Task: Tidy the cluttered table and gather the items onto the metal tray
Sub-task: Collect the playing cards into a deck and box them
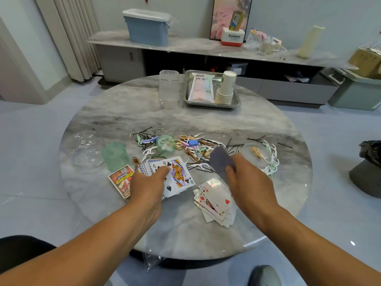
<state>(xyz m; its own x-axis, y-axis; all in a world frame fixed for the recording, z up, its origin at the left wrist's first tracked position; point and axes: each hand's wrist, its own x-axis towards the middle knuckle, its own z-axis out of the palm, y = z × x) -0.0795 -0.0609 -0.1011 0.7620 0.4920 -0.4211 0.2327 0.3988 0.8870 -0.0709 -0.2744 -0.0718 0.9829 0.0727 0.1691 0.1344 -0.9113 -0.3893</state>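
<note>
Your left hand (151, 180) gripped fanned cards (175, 174), your right hand (245, 176) pinched a face-down card (221, 162), metal tray (235, 104) well beyond on tabletop (185, 234)

Right hand (246, 178) blurred — its fingers (231, 172) indistinct.
</note>
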